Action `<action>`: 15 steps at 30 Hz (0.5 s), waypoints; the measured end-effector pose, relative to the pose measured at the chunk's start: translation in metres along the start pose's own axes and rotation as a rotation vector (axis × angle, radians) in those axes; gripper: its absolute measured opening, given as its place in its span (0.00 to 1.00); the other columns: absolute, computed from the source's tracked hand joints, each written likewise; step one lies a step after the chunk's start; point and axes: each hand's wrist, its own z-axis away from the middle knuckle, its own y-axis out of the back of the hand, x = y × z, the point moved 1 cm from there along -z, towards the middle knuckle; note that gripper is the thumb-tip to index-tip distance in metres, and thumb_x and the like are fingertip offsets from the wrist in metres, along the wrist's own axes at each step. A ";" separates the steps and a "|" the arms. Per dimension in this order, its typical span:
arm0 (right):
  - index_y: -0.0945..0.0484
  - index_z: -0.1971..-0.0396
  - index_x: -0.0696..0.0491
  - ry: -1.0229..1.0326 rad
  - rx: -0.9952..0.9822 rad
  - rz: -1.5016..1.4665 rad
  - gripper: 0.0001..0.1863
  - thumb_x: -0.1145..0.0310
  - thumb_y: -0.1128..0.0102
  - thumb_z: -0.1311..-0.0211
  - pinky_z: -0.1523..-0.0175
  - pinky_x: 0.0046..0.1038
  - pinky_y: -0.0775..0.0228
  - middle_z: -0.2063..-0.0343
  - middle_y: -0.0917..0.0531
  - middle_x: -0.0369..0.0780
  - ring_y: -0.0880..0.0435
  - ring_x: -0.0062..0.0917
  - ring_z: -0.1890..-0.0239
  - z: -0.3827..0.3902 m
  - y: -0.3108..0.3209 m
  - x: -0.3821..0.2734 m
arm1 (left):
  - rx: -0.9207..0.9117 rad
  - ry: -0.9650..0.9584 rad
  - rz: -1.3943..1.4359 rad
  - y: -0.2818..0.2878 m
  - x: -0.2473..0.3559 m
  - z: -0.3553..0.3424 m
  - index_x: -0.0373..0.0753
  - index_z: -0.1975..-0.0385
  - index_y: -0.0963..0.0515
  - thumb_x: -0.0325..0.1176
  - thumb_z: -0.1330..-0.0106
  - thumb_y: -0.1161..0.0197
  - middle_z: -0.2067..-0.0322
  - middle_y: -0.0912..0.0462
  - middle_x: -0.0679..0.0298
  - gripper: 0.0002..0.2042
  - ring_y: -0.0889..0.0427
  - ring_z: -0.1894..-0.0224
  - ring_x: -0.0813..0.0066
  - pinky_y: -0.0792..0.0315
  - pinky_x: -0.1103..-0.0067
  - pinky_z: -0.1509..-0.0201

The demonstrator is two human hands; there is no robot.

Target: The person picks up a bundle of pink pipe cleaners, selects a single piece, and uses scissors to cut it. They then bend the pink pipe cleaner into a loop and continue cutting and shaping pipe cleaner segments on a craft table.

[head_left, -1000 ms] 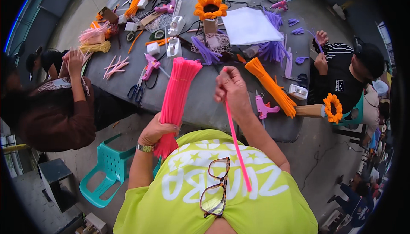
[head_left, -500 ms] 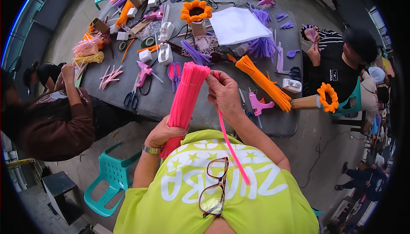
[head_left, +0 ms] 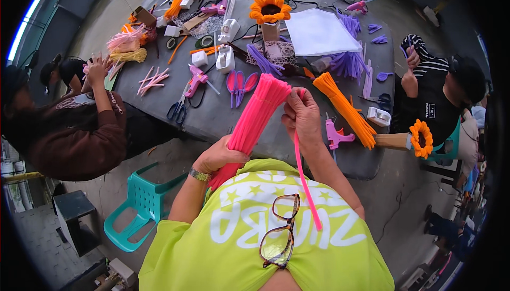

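"Where was the pink stem (head_left: 302,174)?"

"Nearest, trailing over the shirt (head_left: 234,264) from the right hand's (head_left: 304,114) narrow grip."

"And the pink bundle (head_left: 257,111)?"

"Farther left, its near end in the left hand's (head_left: 223,155) closed grip, leaning toward the desk (head_left: 163,104). Firm without crushing seemed best, to prevent slipping."

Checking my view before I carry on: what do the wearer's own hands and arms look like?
Left hand: ungloved, with a gold-toned metal band at the wrist. Right hand: ungloved, wrist bare. Short lime-green sleeves leave the rest uncovered.
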 end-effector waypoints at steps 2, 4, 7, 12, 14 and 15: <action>0.24 0.69 0.47 0.063 0.078 0.124 0.06 0.64 0.39 0.33 0.84 0.14 0.51 0.81 0.31 0.26 0.41 0.07 0.85 -0.005 0.005 -0.010 | -0.008 -0.008 -0.004 0.005 -0.007 -0.002 0.34 0.52 0.25 0.29 0.52 0.30 0.69 0.21 0.67 0.23 0.22 0.70 0.79 0.27 0.79 0.65; 0.25 0.70 0.48 0.150 0.173 0.118 0.07 0.64 0.40 0.32 0.83 0.14 0.50 0.81 0.30 0.27 0.40 0.08 0.85 -0.016 0.011 -0.034 | 0.014 -0.048 -0.017 0.007 -0.011 -0.001 0.34 0.52 0.25 0.29 0.52 0.30 0.69 0.21 0.66 0.24 0.22 0.70 0.78 0.27 0.79 0.65; 0.25 0.69 0.50 0.378 0.219 -0.034 0.08 0.64 0.42 0.31 0.82 0.14 0.48 0.81 0.30 0.29 0.38 0.11 0.84 -0.037 0.039 -0.099 | 0.019 -0.025 0.010 0.015 -0.007 0.008 0.34 0.54 0.24 0.29 0.51 0.30 0.67 0.20 0.66 0.22 0.22 0.67 0.79 0.27 0.80 0.62; 0.28 0.70 0.55 0.815 0.046 -0.066 0.09 0.68 0.49 0.28 0.76 0.19 0.41 0.76 0.28 0.37 0.34 0.18 0.78 -0.012 0.102 -0.241 | 0.115 -0.032 0.232 0.039 -0.008 0.020 0.33 0.53 0.25 0.28 0.53 0.30 0.70 0.20 0.63 0.23 0.21 0.73 0.75 0.27 0.79 0.70; 0.29 0.71 0.55 0.947 -0.017 -0.011 0.09 0.69 0.50 0.28 0.69 0.24 0.33 0.75 0.28 0.38 0.31 0.23 0.77 -0.004 0.095 -0.250 | 0.134 -0.077 0.259 0.043 -0.006 0.019 0.32 0.50 0.27 0.28 0.52 0.31 0.71 0.21 0.62 0.26 0.21 0.74 0.74 0.26 0.78 0.70; 0.29 0.71 0.55 0.925 0.071 0.080 0.09 0.69 0.50 0.28 0.69 0.25 0.32 0.76 0.28 0.38 0.30 0.23 0.77 -0.005 0.072 -0.228 | 0.154 -0.101 0.276 0.043 -0.008 0.018 0.32 0.49 0.29 0.28 0.52 0.32 0.72 0.22 0.61 0.27 0.21 0.74 0.73 0.26 0.78 0.70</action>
